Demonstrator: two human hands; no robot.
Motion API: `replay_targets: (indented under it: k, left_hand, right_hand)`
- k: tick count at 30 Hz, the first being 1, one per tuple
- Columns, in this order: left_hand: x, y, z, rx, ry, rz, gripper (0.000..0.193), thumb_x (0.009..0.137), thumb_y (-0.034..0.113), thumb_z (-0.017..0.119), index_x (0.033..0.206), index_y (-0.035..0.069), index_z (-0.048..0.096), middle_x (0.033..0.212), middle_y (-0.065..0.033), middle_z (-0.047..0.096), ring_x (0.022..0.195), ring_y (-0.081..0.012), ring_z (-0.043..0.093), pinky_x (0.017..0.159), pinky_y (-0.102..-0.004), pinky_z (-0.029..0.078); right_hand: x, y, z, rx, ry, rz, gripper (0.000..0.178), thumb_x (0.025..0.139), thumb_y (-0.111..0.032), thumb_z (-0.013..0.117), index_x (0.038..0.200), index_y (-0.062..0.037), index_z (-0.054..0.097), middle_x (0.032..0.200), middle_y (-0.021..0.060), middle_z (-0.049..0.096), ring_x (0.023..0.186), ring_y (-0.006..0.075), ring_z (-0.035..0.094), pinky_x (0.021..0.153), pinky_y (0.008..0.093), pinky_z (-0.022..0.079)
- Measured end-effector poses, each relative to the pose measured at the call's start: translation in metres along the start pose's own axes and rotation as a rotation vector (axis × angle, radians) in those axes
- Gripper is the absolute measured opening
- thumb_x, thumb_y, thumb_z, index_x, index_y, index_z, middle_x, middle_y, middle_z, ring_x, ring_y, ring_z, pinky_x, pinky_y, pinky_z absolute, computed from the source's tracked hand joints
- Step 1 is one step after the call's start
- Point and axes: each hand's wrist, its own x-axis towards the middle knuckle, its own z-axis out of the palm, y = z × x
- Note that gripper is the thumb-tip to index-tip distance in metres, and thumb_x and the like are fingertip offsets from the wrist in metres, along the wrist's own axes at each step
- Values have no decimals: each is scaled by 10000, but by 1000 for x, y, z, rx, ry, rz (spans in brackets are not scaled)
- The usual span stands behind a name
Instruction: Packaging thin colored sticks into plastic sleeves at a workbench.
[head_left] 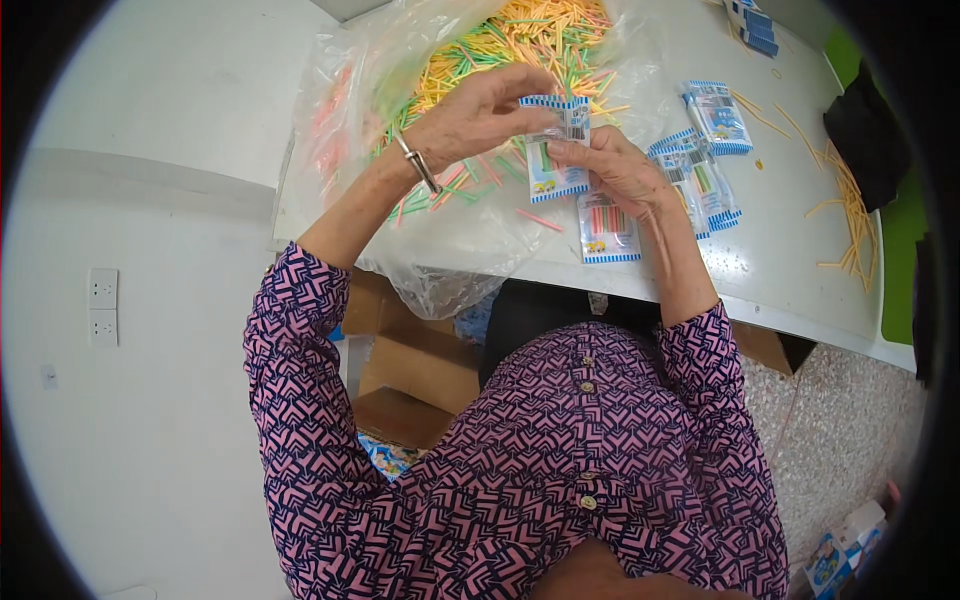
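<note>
A small blue-edged packet [556,150] is pinched at its top by the left hand [480,115] and its side by the right hand [620,170], held over the white table [780,260], near the pile of coloured sticks [520,40].

I am in a small packing workroom, a place of hand piecework rather than a home. The white table [800,270] shows it: at its far edge a big clear plastic bag [440,250] spills hundreds of thin coloured sticks [520,40], and to the right of the bag lie small blue-edged packets [715,115] already filled with sticks, with loose yellow sticks [850,210] beyond them. Under the table stand open cardboard boxes [415,375]. Left of the table is a plain white wall with sockets [102,306].
</note>
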Motion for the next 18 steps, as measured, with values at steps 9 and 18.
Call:
replay_targets:
  k: [9, 18]
  left_hand:
    - [1, -6, 8, 15, 140, -4, 294, 793, 146, 639, 1040, 4, 567, 827, -42, 617, 684, -78, 553, 595, -242, 451]
    - [5, -3, 10, 0, 136, -55, 380, 784, 120, 676, 1118, 20, 526, 1009, -40, 593, 825, -91, 576, 678, -231, 468]
  right_hand:
    - [3, 4, 0, 21, 45, -42, 251, 819, -232, 689, 942, -15, 661, 872, 32, 662, 789, 71, 592, 714, 213, 455]
    - [4, 7, 1, -44, 67, -106, 274, 808, -249, 699, 936, -9, 670, 869, 27, 665, 768, 53, 586, 698, 196, 450]
